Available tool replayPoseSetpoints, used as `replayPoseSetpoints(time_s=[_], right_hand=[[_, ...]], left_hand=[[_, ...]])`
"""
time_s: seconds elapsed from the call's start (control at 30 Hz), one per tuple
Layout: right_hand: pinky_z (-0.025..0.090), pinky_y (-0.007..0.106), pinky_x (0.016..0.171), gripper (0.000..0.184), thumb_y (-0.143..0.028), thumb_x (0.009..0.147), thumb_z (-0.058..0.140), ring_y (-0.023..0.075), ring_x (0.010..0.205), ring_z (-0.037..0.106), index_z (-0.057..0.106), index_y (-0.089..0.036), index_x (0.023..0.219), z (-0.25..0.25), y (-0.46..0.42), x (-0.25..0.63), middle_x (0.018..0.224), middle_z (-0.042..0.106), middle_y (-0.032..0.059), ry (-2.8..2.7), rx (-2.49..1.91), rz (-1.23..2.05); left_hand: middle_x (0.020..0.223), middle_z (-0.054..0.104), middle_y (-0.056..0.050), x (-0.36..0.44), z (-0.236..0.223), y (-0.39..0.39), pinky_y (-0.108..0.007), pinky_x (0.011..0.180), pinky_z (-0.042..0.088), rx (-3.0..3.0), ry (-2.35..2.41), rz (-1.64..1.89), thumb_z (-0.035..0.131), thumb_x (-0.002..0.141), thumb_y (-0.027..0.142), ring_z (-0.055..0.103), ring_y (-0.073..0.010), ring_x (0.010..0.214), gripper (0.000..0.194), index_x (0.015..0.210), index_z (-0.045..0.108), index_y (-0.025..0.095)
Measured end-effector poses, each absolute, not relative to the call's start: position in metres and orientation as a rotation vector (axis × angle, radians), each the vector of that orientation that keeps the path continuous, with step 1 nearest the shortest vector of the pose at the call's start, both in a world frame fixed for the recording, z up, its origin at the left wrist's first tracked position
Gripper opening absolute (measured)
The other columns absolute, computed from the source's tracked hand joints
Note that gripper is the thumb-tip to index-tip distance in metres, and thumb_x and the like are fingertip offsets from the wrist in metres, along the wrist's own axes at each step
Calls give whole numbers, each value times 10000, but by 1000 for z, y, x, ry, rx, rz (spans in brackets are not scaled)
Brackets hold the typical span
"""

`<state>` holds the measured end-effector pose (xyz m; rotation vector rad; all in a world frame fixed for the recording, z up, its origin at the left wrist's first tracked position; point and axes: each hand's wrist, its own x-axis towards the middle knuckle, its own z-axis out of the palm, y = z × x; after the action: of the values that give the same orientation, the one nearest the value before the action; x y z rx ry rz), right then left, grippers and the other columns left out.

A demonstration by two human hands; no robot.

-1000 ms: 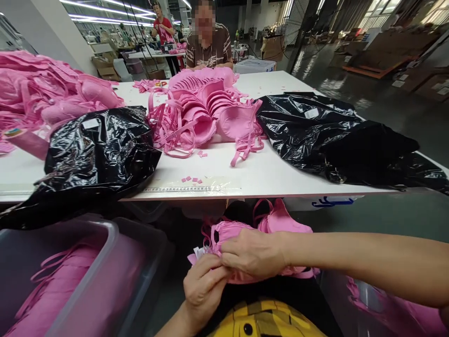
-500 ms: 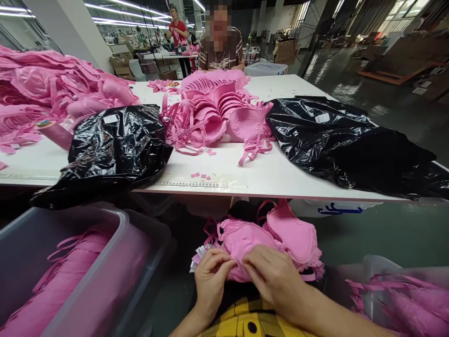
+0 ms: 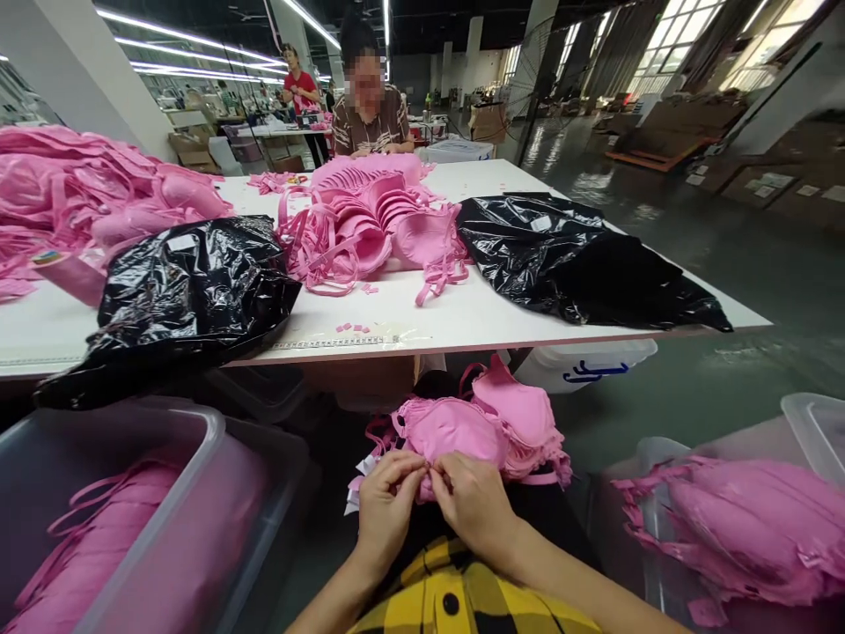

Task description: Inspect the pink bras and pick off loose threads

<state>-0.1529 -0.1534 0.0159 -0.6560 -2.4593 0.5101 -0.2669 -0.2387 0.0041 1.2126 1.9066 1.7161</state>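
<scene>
- Left hand (image 3: 389, 497), lower middle of frame: thumb and fingertips pinched together, fingers curled, hold of the near edge of a pink bra (image 3: 455, 431).
- Right hand (image 3: 472, 502), just beside it, slightly right of centre: also pinched, thumb against curled fingers, on the same near edge. Exact bit of cloth between the fingertips hidden.
- The bra lies cup up over the lap, below frame centre; a further pink cup (image 3: 521, 409) just beyond it to the right, touching. White labels (image 3: 356, 493) stick out at its left end.
- Plaid shirt (image 3: 455, 599), yellow and black, bottom middle.
- White table (image 3: 488, 321) across the middle. On it, centre: stack of pink bras (image 3: 370, 229), cups nested, straps trailing on its left.
- Black plastic bag (image 3: 198, 282) left of the stack, another black bag (image 3: 547, 255) right of it.
- Bigger pink heap (image 3: 85, 185) upper left; cone of pink thread (image 3: 76, 277) tilted beside the left bag.
- Measuring tape (image 3: 336, 342) along the near table edge, small pink scraps (image 3: 353, 328) just above it.
- Lower left: clear bin (image 3: 208, 431) with pink bras (image 3: 106, 537) inside. Lower right: more bras (image 3: 753, 519) in another bin (image 3: 805, 414).
- Upper middle: co-worker in a brown patterned top (image 3: 376, 132), behind the stack.
</scene>
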Motion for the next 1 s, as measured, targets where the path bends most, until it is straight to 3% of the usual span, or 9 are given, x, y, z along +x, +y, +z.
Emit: replayPoseSetpoints(time_s=[0.3, 0.53, 0.67, 0.73, 0.8, 0.87, 0.93, 1.0], right_hand=[[323, 239, 494, 228, -138, 864, 384, 115, 520, 523, 504, -185, 676, 32, -169, -138, 573, 546, -6, -2410, -262, 533], [343, 242, 469, 249, -146, 897, 347, 127, 509, 523, 505, -191, 710, 33, -174, -131, 591, 569, 6, -2458, -101, 582], [429, 243, 582, 181, -168, 904, 412, 144, 646, 582, 569, -175, 816, 56, -149, -126, 716, 629, 30, -2600, -216, 703], [457, 290, 684, 137, -155, 875, 476, 191, 807, 606, 602, -161, 929, 69, -128, -129, 886, 660, 79, -2758, -397, 621], [457, 344, 747, 223, -152, 822, 567, 253, 935, 595, 604, -142, 1042, 76, -107, -134, 1036, 649, 133, -2964, -484, 513], [453, 345, 696, 230, -110, 756, 620, 280, 885, 612, 640, -124, 984, 79, -93, -143, 974, 672, 150, -3094, -480, 483], [425, 307, 602, 123, -48, 709, 612, 257, 745, 623, 665, -132, 783, 81, -88, -152, 793, 687, 117, -3136, -431, 526], [389, 278, 557, 141, -29, 710, 586, 220, 668, 604, 636, -153, 662, 83, -90, -161, 704, 670, 80, -3145, -381, 590]], left_hand=[[752, 690, -32, -284, 41, -264, -212, 647, 522, 1812, 1558, 1553, 568, 793, 38, 650, -131, 694, 198, 857, 683, 186], [666, 642, -14, -279, 40, -260, -199, 565, 484, 1834, 1700, 1314, 519, 712, 30, 592, -121, 587, 165, 765, 593, 168], [663, 641, -11, -278, 33, -266, -201, 570, 474, 1721, 1648, 1299, 543, 718, 45, 587, -121, 592, 131, 731, 581, 169], [678, 645, -18, -278, 30, -268, -213, 598, 479, 1664, 1636, 1347, 548, 737, 49, 598, -129, 623, 123, 727, 575, 169], [691, 647, -24, -280, 28, -268, -225, 626, 485, 1647, 1611, 1384, 534, 750, 35, 611, -134, 655, 142, 717, 568, 169], [700, 648, -28, -282, 27, -267, -227, 638, 487, 1678, 1559, 1400, 514, 759, 14, 618, -133, 670, 171, 708, 564, 169], [701, 649, -33, -285, 28, -265, -228, 644, 490, 1734, 1510, 1416, 506, 777, 8, 622, -131, 676, 185, 703, 561, 168], [699, 650, -39, -288, 29, -263, -230, 647, 494, 1809, 1479, 1428, 506, 798, 13, 622, -130, 678, 184, 712, 563, 166]])
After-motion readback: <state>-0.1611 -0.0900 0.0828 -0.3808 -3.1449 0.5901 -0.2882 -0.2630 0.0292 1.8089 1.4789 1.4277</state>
